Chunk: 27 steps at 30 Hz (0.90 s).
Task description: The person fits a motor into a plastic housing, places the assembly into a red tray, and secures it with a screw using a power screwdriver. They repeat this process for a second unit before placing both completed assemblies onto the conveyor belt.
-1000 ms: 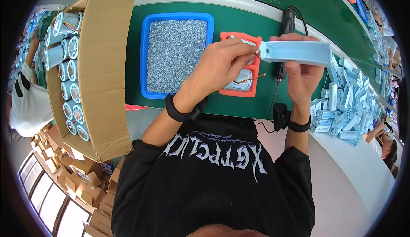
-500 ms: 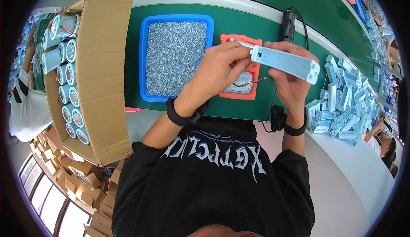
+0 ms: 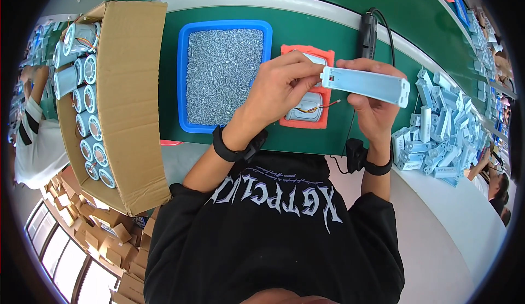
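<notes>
My right hand (image 3: pixel 377 104) holds a long, pale blue plastic housing (image 3: pixel 366 85) from behind, thumb below and fingers above. The hollow side of the housing faces up toward me, with a small slot near its left end and holes at its right end. My left hand (image 3: pixel 284 88) has its fingers pinched together at the left end of the housing; whatever lies between the fingertips is hidden. Beneath both hands a red foam holder (image 3: pixel 290 123) carries silver motors; the nearer motor (image 3: pixel 307 109) trails thin coloured wires, and the farther one is partly covered.
A blue tray (image 3: pixel 183 79) of small metal screws lies left of my left hand. Farther left stands a cardboard box (image 3: pixel 134 107) of cylindrical motors. A black electric screwdriver (image 3: pixel 368 36) with a cable sits behind my right hand. At right is a pile of similar housings (image 3: pixel 437 129).
My right hand has tilted the housing so that more of its hollow inside shows. My left fingers stay pinched at its left end.
</notes>
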Available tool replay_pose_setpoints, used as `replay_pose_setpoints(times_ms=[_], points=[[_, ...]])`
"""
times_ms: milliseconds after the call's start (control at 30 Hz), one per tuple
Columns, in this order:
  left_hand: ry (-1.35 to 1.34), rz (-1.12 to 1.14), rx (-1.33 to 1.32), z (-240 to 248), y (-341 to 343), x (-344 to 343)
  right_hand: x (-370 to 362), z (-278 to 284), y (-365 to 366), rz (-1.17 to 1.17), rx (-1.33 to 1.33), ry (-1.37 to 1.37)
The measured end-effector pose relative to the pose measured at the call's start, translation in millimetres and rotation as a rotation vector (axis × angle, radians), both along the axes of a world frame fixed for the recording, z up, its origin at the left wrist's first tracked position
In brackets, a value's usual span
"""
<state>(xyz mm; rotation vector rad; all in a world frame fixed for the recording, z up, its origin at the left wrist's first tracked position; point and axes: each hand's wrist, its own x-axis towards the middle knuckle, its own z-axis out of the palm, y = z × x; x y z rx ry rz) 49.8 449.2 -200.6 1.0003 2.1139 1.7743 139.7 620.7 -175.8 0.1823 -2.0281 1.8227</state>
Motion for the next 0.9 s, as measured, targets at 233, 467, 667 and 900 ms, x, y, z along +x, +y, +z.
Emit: replay_pose_setpoints(times_ms=[233, 467, 667, 900], points=[[0.036, -0.035, -0.003, -2, 0, -1, -1, 0, -2, -0.016, -0.236, -0.059], [-0.059, -0.049, -0.033, 6, 0, -1, 2, 1, 1, 0.03, -0.062, 0.082], [-0.059, -0.007, 0.001, 4, 3, 1, 3, -8, -1, -0.004, -0.027, 0.02], [-0.007, -0.009, 0.02, 0, 2, 1, -2, -3, 0, 0.033, 0.084, 0.036]])
